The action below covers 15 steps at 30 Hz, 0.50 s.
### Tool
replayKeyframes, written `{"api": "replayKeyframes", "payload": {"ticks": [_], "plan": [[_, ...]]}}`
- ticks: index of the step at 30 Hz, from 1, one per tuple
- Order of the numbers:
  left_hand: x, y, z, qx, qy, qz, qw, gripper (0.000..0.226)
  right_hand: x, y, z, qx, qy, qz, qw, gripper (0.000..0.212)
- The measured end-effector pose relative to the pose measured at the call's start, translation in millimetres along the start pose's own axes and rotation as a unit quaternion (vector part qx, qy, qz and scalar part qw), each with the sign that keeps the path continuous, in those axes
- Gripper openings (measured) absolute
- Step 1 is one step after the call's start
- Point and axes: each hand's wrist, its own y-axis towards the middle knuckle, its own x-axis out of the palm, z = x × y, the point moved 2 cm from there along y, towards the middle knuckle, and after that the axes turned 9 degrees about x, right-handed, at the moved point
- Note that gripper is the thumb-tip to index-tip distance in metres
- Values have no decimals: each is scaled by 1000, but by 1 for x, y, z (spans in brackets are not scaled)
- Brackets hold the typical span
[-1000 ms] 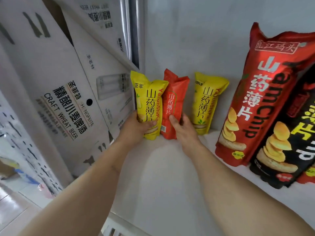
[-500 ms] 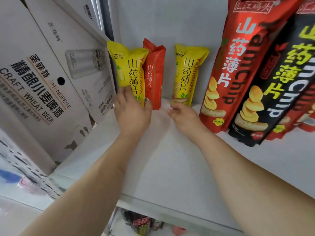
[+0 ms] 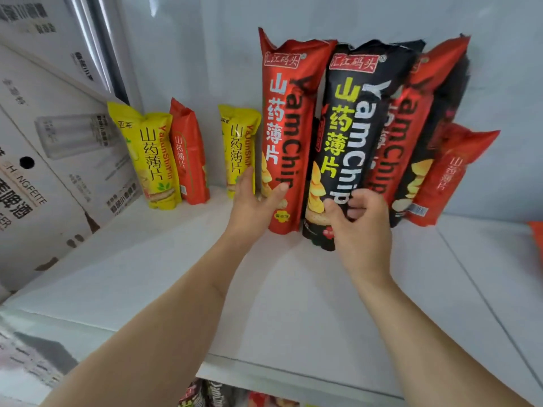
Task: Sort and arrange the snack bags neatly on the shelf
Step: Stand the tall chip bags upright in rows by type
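Observation:
Snack bags stand along the back of a white shelf [image 3: 293,298]. From the left come a small yellow bag [image 3: 155,160], a small red bag [image 3: 189,154] and a second small yellow bag [image 3: 236,142]. Then a tall red bag [image 3: 286,118] and a tall black bag [image 3: 352,113] lean on the wall, with further red and black bags [image 3: 417,118] and a small red bag [image 3: 452,174] behind them. My left hand [image 3: 252,207] is spread at the tall red bag's lower left edge, thumb on its front. My right hand [image 3: 361,227] pinches the tall black bag near its bottom.
Printed cardboard boxes [image 3: 58,171] lean against the shelf's left end. A red bag edge [image 3: 537,239] shows at the far right. More snack bags [image 3: 211,395] sit on the shelf below the front edge.
Both hands have left the small yellow and red bags at the left and moved right to the tall bags. The right hand has taken hold of the black bag.

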Motion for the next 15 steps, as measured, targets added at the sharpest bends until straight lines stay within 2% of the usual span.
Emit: {"api": "replayKeyframes", "payload": {"ticks": [3, 5, 10, 15], "plan": [[13, 5, -6, -12, -50, -16, 999, 76, 3, 11, 8, 21, 9, 15, 1000, 74], [18, 7, -10, -28, -56, -37, 997, 77, 12, 16, 16, 48, 24, 8, 998, 82], [17, 2, -13, -30, -60, -47, 997, 60, 26, 16, 32, 66, -23, -28, 997, 87], [-15, -9, -15, -16, -71, -33, 997, 72, 41, 11, 30, 43, 48, -134, 989, 80]]}}
